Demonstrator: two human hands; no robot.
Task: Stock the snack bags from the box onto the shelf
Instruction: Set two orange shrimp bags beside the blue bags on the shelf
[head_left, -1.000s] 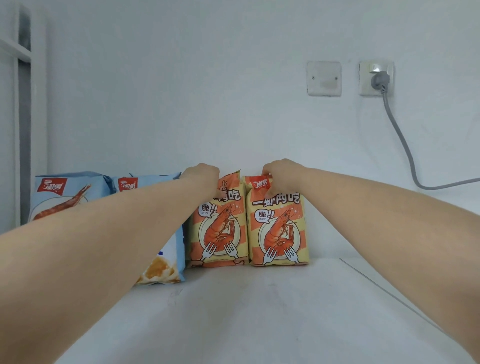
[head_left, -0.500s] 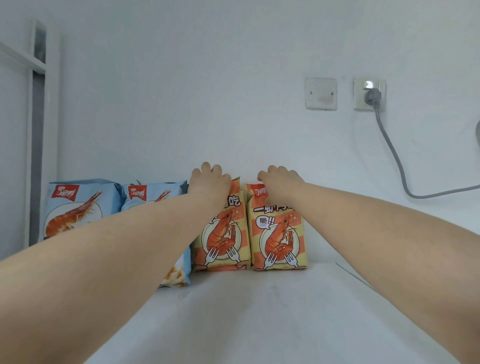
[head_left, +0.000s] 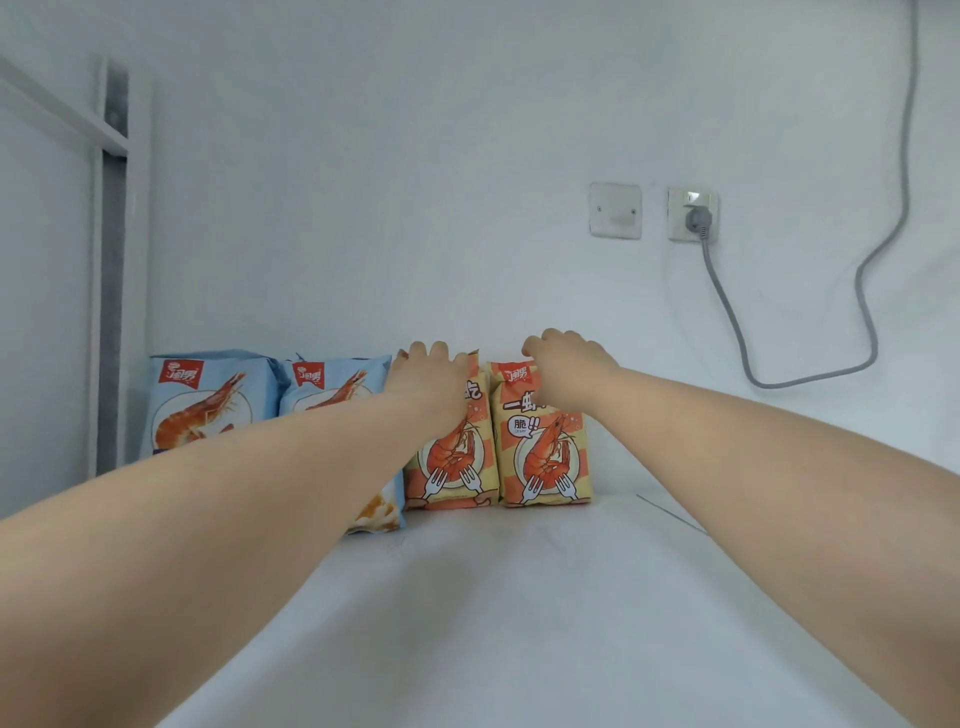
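Two orange-and-yellow shrimp snack bags stand upright side by side at the back of the white shelf (head_left: 519, 597), against the wall. My left hand (head_left: 428, 379) rests on the top of the left orange bag (head_left: 452, 467), fingers laid over its upper edge. My right hand (head_left: 566, 369) rests on the top of the right orange bag (head_left: 545, 457), fingers loosely bent over the edge. Both bag tops are hidden under my hands. The box is out of view.
Two blue shrimp snack bags (head_left: 208, 405) (head_left: 322, 384) stand left of the orange ones; my left forearm crosses the nearer one. A white frame post (head_left: 111, 260) bounds the left side. On the wall, a blank plate (head_left: 615, 210), and a socket (head_left: 693, 215) with a grey cable (head_left: 727, 306).
My hands pinched the tops of the orange bags a second ago; the fingers have since loosened and lie over the tops. The view has tilted up and the bags stay upright.
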